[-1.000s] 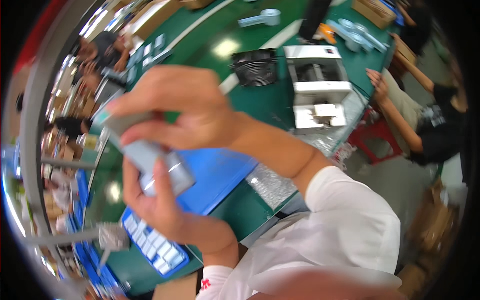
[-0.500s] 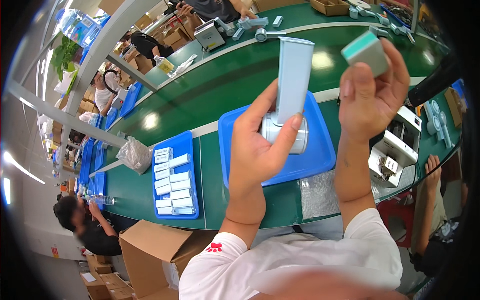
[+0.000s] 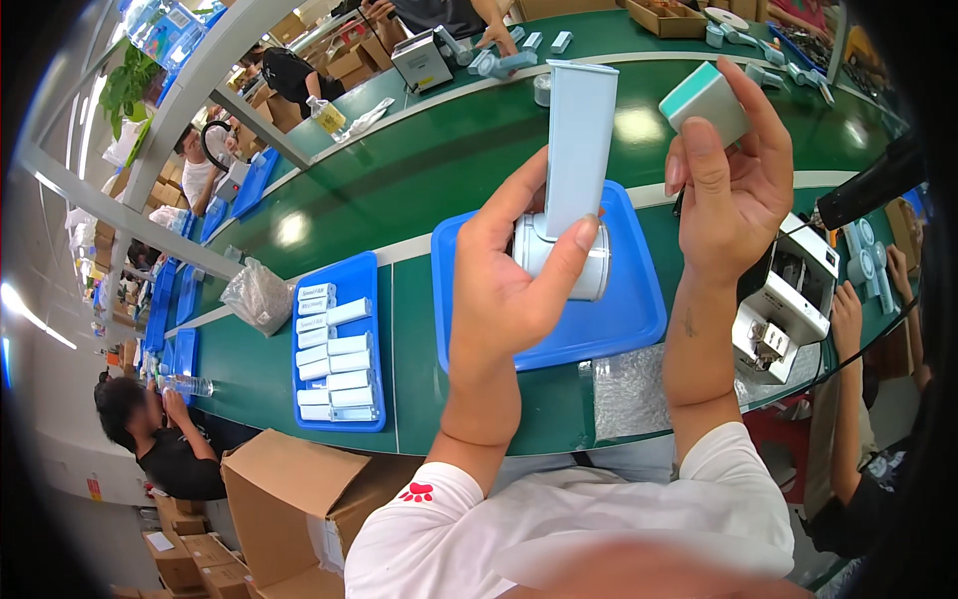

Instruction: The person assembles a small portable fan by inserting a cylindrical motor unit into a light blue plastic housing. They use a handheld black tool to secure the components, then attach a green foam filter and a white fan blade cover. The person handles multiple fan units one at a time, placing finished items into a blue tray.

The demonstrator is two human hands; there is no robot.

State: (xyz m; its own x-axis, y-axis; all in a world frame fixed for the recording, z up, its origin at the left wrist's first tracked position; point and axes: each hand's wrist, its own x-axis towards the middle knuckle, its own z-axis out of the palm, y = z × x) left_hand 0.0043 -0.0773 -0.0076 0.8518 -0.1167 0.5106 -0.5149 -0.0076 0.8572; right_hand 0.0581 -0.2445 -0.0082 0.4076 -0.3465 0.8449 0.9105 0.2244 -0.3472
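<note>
My left hand (image 3: 504, 290) is wrapped round a light-blue plastic device (image 3: 580, 150), which has a long flat handle standing upright above a round white-and-clear base (image 3: 574, 265). The thumb presses where handle and base meet. To its right, my raised right hand (image 3: 733, 205) pinches a small whitish block (image 3: 711, 105) with a teal face between thumb and fingers. Block and device are apart. Below the device, on the green workbench, lies a blue tray (image 3: 631, 314), partly hidden by my left hand and the device.
Left of me, another blue tray (image 3: 339, 275) bears several pale-blue parts beside a crumpled plastic bag (image 3: 258, 297). At the right stand a white machine (image 3: 788, 299) and a black arm (image 3: 873, 185). Bubble wrap (image 3: 627, 394) lies at the near edge; an open carton (image 3: 289, 479) stands lower left. Co-workers sit around.
Both hands have shifted slightly left and up in the view, still holding the device and the block. The block has tilted a little. Across the bench, a co-worker's hand has moved among the parts.
</note>
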